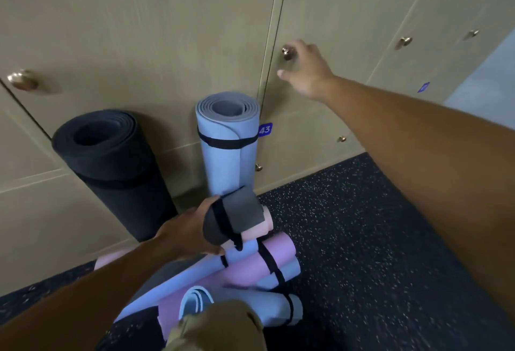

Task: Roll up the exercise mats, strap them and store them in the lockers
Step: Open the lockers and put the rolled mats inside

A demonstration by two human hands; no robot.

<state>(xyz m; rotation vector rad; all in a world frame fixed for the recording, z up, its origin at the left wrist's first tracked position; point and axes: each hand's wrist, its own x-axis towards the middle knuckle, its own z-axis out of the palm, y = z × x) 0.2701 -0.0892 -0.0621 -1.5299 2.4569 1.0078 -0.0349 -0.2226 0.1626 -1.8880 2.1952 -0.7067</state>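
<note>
1. Two hands at work: my right hand (pixel 305 68) reaches for the brass knob (pixel 287 53) of a shut locker door (pixel 320 10), fingers spread and holding nothing, fingertips just beside the knob.
2. My left hand (pixel 189 232) grips the end of a small grey-and-pink rolled mat (pixel 239 218) by its black strap (pixel 223 222).
3. Foam rolls like these should be light, soft and springy; I judge the strap or mid-roll the surest hold.
4. Strapped mats (pixel 250 270) lie piled on the floor (pixel 362 239) by my knee; a black mat (pixel 111 166) and a blue mat (pixel 228 144) stand against the lockers.
5. Hidden: the locker's inside, the pile's lower ends, and whether my fingertips touch the knob.
</note>
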